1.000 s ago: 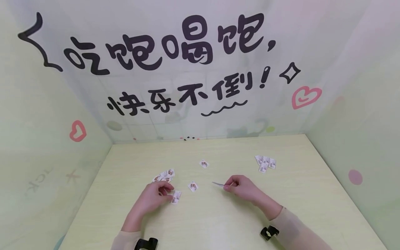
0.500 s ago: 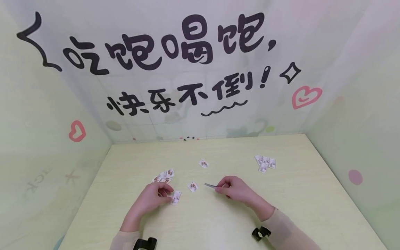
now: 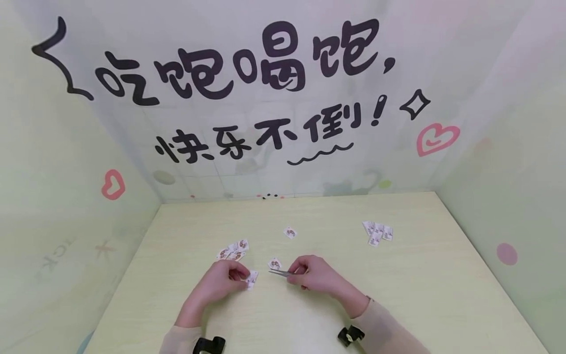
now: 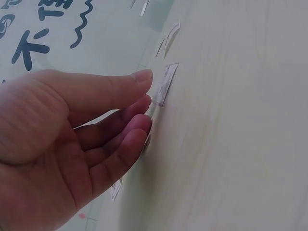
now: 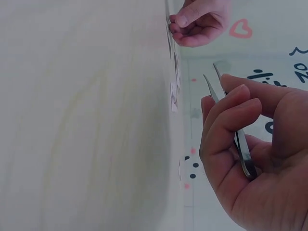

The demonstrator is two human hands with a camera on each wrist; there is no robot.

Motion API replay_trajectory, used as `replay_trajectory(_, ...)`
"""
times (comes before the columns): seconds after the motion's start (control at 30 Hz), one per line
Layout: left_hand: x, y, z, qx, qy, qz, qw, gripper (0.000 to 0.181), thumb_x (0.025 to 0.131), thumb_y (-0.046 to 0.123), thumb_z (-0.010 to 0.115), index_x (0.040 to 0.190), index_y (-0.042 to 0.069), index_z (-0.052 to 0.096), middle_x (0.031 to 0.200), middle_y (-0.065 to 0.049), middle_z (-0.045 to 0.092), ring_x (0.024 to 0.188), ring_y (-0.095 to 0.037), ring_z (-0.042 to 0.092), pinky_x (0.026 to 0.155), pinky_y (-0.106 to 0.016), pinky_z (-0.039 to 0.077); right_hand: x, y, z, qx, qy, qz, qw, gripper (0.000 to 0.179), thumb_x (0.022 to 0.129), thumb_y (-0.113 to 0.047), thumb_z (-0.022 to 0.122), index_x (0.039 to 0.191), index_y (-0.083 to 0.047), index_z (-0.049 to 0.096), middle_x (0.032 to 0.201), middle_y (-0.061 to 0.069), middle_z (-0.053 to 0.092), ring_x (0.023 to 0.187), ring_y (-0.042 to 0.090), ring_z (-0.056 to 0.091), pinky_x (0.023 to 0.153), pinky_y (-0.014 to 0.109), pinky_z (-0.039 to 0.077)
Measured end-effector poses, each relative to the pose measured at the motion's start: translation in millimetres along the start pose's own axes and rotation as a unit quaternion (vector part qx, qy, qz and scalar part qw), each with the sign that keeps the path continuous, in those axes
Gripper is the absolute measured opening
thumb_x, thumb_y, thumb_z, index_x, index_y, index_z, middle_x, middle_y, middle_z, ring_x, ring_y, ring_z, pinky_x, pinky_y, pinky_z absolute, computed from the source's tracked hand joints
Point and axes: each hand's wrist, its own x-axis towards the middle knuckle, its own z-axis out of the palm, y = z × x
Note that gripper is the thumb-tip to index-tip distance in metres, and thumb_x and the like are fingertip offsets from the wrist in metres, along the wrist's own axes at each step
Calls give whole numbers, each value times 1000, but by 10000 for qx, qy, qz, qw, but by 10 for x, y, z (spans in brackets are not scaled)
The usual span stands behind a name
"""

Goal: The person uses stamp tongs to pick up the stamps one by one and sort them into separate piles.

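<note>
My right hand point(image 3: 315, 276) holds a pair of metal tweezers point(image 3: 279, 272) above the table, left of centre. In the right wrist view the tips of the tweezers point(image 5: 244, 151) stand apart, with nothing between them. Just beyond those tips in the head view lies a small white card with a brownish picture point(image 3: 274, 263). Loosely bent, my left hand point(image 3: 224, 279) hovers beside another small card with a greyish picture point(image 3: 253, 279), its fingertips overlapping the card's left edge in the head view. Its thumb and fingers point(image 4: 140, 79) enclose nothing in the left wrist view.
Several overlapping cards point(image 3: 233, 250) lie just behind my left hand. One card point(image 3: 290, 232) lies farther back near the middle, and another overlapping group point(image 3: 377, 233) sits at the back right. Printed walls point(image 3: 274, 177) enclose the pale wooden table point(image 3: 420, 285) behind and at both sides.
My right hand has moved left with the tweezers, bringing their tips close to the middle card. My left hand stays beside its card. The cards lie where they were.
</note>
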Motion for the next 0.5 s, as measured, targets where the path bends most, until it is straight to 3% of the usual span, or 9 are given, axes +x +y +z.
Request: replay_trajectory(0.5,30,-17,109,19,212,-247,9995,21,81,-3,87,97,8,79,84,2,68,79,-17,62,70,-26,53,200,-71,264,-362,173,-3,9992,11,96,-20,80,101,-13,74,79,-1,68,64,18,65,62,30,51)
